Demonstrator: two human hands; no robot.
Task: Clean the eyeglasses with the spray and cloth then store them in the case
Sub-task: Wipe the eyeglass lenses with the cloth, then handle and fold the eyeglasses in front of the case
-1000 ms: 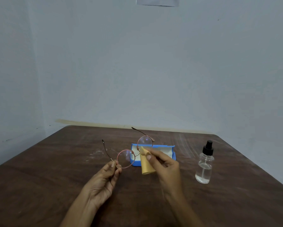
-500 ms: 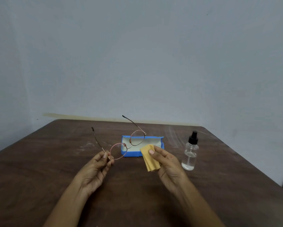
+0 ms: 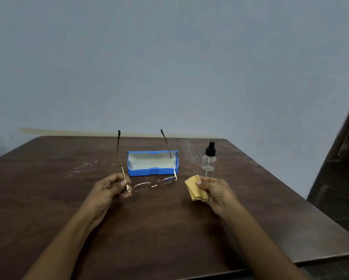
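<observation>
the eyeglasses (image 3: 153,183) are pinched at one hinge by the left hand (image 3: 109,186), so a twist risks bending; the cloth (image 3: 196,188) is gripped by the right hand (image 3: 216,191).

Left hand (image 3: 109,187) pinching eyeglasses (image 3: 153,183), right hand (image 3: 216,190) gripping cloth (image 3: 196,188), open case (image 3: 152,163) behind

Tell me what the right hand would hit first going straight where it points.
Probably the eyeglasses at their nearer temple, with the blue case behind; depth is unclear.
</observation>
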